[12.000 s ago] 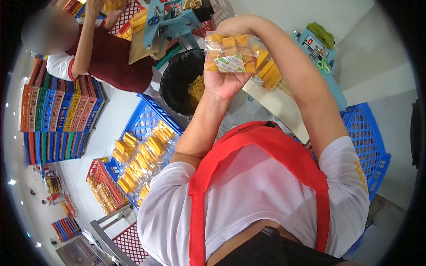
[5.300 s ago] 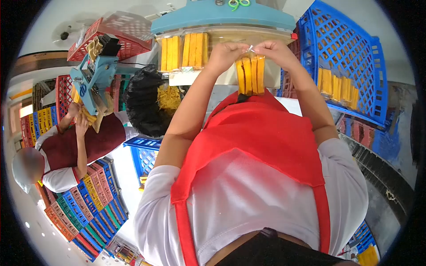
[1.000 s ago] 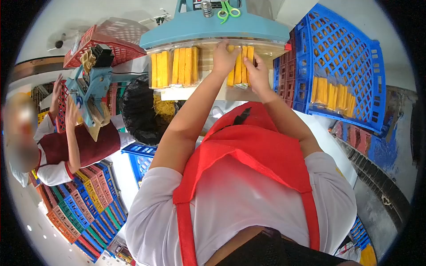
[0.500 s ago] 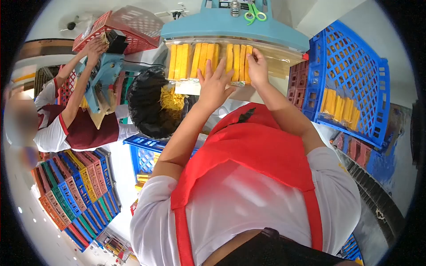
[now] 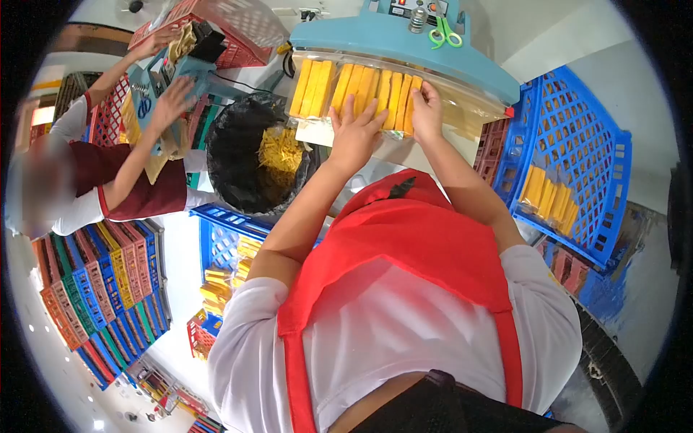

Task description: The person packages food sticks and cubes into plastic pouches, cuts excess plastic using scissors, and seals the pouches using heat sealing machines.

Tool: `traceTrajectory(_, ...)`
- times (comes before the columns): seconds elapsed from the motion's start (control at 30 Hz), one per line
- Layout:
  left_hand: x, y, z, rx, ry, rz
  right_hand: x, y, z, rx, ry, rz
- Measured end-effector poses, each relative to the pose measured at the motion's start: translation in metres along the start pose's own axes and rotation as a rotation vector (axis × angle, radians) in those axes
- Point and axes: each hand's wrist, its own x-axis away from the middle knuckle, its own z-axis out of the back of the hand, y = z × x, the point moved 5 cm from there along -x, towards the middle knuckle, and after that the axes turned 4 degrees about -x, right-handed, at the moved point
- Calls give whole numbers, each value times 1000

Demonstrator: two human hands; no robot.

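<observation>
Clear plastic packs of yellow sticks (image 5: pixel 313 88) lie side by side along the front of a blue-green sealing machine (image 5: pixel 404 42), on its pale ledge (image 5: pixel 315 133). My left hand (image 5: pixel 355 137) rests on the lower part of the middle and right packs, fingers stretched and spread. At the right end, my right hand (image 5: pixel 427 115) has its thumb and bent fingers on the edge of the last pack. The empty plastic film (image 5: pixel 462 94) of the packaging stretches to the right of that hand. Green-handled scissors (image 5: pixel 445 35) sit on top of the machine.
A blue crate (image 5: pixel 577 144) with packed yellow sticks stands at right. To my left is a black-lined bin (image 5: pixel 238 159) holding yellow scraps. Another blue crate (image 5: pixel 216 242) with packs stands below it. A co-worker (image 5: pixel 155 191) is at a second sealer, near stacked crates (image 5: pixel 108 289).
The middle and right packs now lie closer together. My left hand's fingers have shifted onto them. The co-worker's one hand has come away from the other sealer. The whole view has shifted slightly.
</observation>
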Motion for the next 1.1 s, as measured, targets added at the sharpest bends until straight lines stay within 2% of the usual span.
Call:
traceTrajectory(0.3,8,0,-4,15,79,27,-12,10,11,61,15,21)
traceTrajectory(0.37,17,-5,4,26,109,121,2,-15,-1,-35,-54,-43)
traceTrajectory(0.4,26,-4,10,83,145,83,6,-23,-4,-82,-105,-110)
traceTrajectory(0.43,39,-3,16,141,185,61,0,-15,10,113,-110,-106)
traceTrajectory(0.47,54,-7,24,175,251,66,-26,5,31,152,-247,-105)
traceTrajectory(0.53,100,-27,20,211,233,233,1,-27,36,265,-110,-176)
traceTrajectory(0.57,122,-34,16,263,200,282,-6,-27,51,319,-121,-75)
traceTrajectory(0.63,183,-50,-2,237,246,515,4,-52,60,609,-302,76)
traceTrajectory(0.67,217,-55,-17,227,249,637,2,-59,61,620,-323,75)
traceTrajectory(0.73,282,-58,-34,138,239,833,11,-74,35,790,-519,106)
traceTrajectory(0.77,313,-57,-39,73,393,876,20,-81,16,848,-587,121)
traceTrajectory(0.8,337,-59,-37,3,354,995,53,-93,-29,709,-587,212)
traceTrajectory(0.83,361,-62,-42,-46,413,1095,72,-100,-59,567,-589,297)
traceTrajectory(0.87,386,-68,-52,-24,386,1230,75,-97,-73,573,-606,300)
traceTrajectory(0.9,399,-70,-62,-18,391,1245,81,-91,-87,585,-739,265)
traceTrajectory(0.93,421,-73,-74,-6,375,1524,88,-86,-97,594,-869,229)
traceTrajectory(0.97,442,-73,-87,8,354,1799,95,-83,-102,597,-879,233)
traceTrajectory(1.03,449,-80,-98,44,323,1809,118,-73,-114,833,-1098,325)
traceTrajectory(1.1,448,-91,-104,85,297,1811,120,-53,-104,825,-1177,325)
